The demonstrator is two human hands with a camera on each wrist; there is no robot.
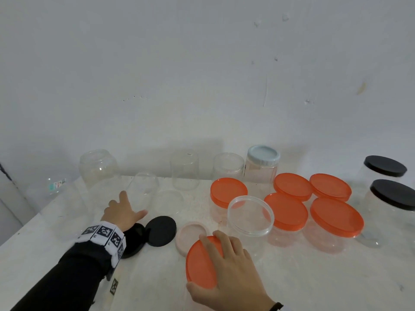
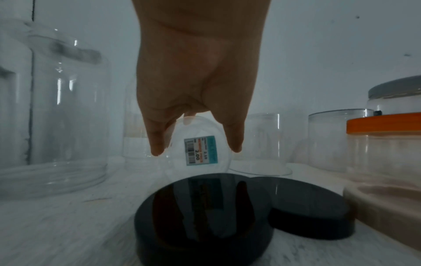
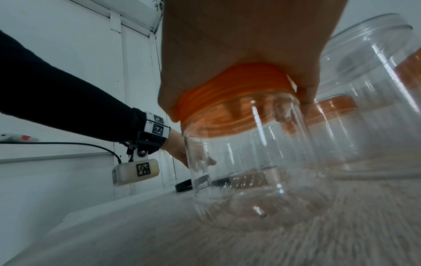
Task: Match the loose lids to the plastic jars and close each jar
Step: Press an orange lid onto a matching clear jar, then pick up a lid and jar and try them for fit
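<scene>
My right hand (image 1: 198, 264) grips an orange lid (image 1: 202, 254) from above, fingers curled over its rim. In the right wrist view that lid (image 3: 232, 84) sits on the mouth of a clear jar (image 3: 250, 171) standing on the table. My left hand (image 1: 133, 203) reaches far left and holds a small clear jar (image 1: 143, 187) that is tipped over; its stickered base (image 2: 200, 153) faces the left wrist camera between thumb and fingers (image 2: 157, 144). Two loose black lids (image 1: 160, 231) (image 1: 134, 240) lie below that hand. A loose pink lid (image 1: 190, 232) lies beside the orange one.
An open clear jar (image 1: 250, 215) stands mid-table among several orange-lidded jars (image 1: 336, 216). Two black-lidded jars (image 1: 394, 194) stand far right, a blue-lidded jar (image 1: 263, 154) at the back. Lidless clear jars (image 1: 185, 171) line the wall; a big jar (image 1: 56, 198) stands far left.
</scene>
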